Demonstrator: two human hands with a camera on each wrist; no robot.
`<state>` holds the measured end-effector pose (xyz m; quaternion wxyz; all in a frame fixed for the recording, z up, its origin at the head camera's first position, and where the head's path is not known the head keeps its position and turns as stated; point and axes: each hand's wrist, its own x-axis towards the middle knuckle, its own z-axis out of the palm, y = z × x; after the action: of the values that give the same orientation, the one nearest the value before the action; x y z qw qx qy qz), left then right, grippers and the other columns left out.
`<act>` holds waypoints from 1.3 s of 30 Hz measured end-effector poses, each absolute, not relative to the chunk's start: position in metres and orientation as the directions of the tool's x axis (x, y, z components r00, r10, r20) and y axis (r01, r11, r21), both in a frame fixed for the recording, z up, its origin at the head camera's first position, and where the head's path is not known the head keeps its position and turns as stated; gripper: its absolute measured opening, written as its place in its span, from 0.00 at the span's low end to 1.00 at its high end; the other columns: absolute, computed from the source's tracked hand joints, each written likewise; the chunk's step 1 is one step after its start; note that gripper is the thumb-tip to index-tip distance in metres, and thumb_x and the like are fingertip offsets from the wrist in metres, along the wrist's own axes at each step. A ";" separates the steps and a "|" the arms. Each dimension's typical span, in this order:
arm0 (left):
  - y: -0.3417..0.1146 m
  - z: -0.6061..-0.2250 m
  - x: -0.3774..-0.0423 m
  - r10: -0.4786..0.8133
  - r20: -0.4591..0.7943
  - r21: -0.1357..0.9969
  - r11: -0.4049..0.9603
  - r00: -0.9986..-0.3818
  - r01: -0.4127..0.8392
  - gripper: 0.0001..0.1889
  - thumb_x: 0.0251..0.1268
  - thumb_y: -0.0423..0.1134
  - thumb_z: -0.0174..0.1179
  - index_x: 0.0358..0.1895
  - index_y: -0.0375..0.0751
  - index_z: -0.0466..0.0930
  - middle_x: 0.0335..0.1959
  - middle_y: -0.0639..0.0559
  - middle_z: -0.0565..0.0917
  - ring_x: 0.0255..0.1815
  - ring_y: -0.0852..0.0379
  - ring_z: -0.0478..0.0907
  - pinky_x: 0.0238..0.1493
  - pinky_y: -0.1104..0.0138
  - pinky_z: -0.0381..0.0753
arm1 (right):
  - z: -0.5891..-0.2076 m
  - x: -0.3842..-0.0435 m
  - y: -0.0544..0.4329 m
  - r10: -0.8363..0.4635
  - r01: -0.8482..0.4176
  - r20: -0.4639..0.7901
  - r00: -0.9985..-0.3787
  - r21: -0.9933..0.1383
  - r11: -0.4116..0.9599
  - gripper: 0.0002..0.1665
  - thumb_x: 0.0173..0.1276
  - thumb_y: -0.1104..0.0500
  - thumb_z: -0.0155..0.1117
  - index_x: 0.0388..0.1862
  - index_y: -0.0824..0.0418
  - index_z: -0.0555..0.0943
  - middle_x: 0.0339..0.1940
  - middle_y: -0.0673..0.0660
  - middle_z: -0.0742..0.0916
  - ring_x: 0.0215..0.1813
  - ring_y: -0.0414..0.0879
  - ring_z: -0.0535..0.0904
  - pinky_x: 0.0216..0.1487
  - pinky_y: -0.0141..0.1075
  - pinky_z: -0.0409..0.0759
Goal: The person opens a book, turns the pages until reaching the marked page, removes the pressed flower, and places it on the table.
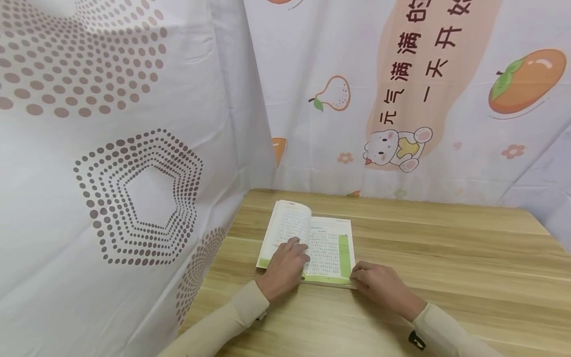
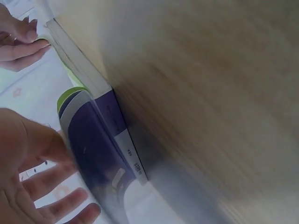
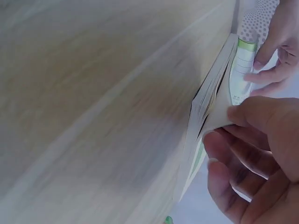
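An open book (image 1: 323,248) with printed text and green page borders lies on the wooden table. My left hand (image 1: 285,267) rests on it near the fold, fingers loosely extended over the pages. At the lower right corner, my right hand (image 1: 384,288) pinches a page. The right wrist view shows that page (image 3: 219,115) bent up between thumb and fingers, lifted from the pages beneath. In the left wrist view, the purple cover (image 2: 96,140) bows outward beside my left hand, and the purple and white spine (image 2: 113,114) faces the camera.
The wooden table (image 1: 446,243) extends to the right of the book. A white curtain with brown dots (image 1: 232,148) hangs along the left side. Behind the table hangs another curtain (image 1: 303,163) with fruit, a cartoon bear and writing.
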<state>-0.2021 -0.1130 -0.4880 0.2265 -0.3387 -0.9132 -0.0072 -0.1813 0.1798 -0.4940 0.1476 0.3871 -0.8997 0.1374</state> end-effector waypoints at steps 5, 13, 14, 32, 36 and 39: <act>-0.112 -0.491 -0.202 0.616 0.410 -0.116 0.766 -0.672 0.632 0.08 0.60 0.31 0.64 0.27 0.48 0.87 0.38 0.55 0.85 0.53 0.50 0.77 0.49 0.59 0.80 | -0.493 -0.182 0.179 -0.662 -0.747 0.414 -0.624 -0.069 0.661 0.04 0.61 0.62 0.77 0.33 0.54 0.89 0.36 0.45 0.87 0.36 0.39 0.85 0.31 0.34 0.83; -0.107 -0.495 -0.202 0.630 0.396 -0.107 0.755 -0.668 0.647 0.10 0.64 0.37 0.64 0.23 0.49 0.84 0.36 0.56 0.84 0.49 0.52 0.77 0.45 0.59 0.80 | -0.495 -0.182 0.178 -0.642 -0.753 0.466 -0.609 -0.085 0.653 0.10 0.55 0.67 0.76 0.29 0.51 0.88 0.33 0.43 0.87 0.33 0.35 0.83 0.28 0.31 0.80; -0.107 -0.495 -0.202 0.631 0.388 -0.104 0.755 -0.672 0.648 0.10 0.65 0.40 0.66 0.24 0.50 0.84 0.37 0.56 0.84 0.49 0.52 0.77 0.46 0.59 0.80 | -0.495 -0.182 0.178 -0.636 -0.751 0.468 -0.613 -0.096 0.653 0.11 0.55 0.67 0.76 0.28 0.51 0.88 0.33 0.43 0.87 0.33 0.35 0.83 0.28 0.31 0.80; -0.100 -0.494 -0.198 0.646 0.371 -0.115 0.745 -0.667 0.657 0.20 0.60 0.64 0.69 0.32 0.50 0.86 0.41 0.53 0.87 0.50 0.48 0.78 0.45 0.57 0.79 | -0.483 -0.183 0.178 -0.474 -0.689 0.535 -0.700 -0.328 0.646 0.10 0.57 0.62 0.81 0.36 0.53 0.89 0.37 0.44 0.87 0.26 0.26 0.69 0.25 0.26 0.72; -0.098 -0.492 -0.196 0.631 0.377 -0.103 0.756 -0.678 0.647 0.14 0.64 0.53 0.65 0.43 0.47 0.87 0.45 0.50 0.87 0.50 0.45 0.81 0.44 0.55 0.80 | -0.483 -0.185 0.179 -0.410 -0.662 0.564 -0.716 -0.363 0.656 0.24 0.53 0.63 0.83 0.51 0.59 0.87 0.43 0.52 0.87 0.24 0.25 0.68 0.23 0.25 0.71; -0.098 -0.490 -0.196 0.610 0.392 -0.084 0.770 -0.689 0.633 0.18 0.66 0.44 0.60 0.55 0.41 0.83 0.49 0.46 0.87 0.50 0.46 0.82 0.43 0.56 0.82 | -0.485 -0.184 0.179 -0.387 -0.608 0.508 -0.770 -0.401 0.685 0.32 0.54 0.62 0.83 0.59 0.61 0.83 0.44 0.54 0.86 0.24 0.26 0.68 0.22 0.26 0.71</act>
<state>-0.1956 -0.0981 -0.4898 0.2030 -0.3382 -0.9185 -0.0289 -0.1843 0.1790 -0.4850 0.1952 0.2773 -0.8969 0.2838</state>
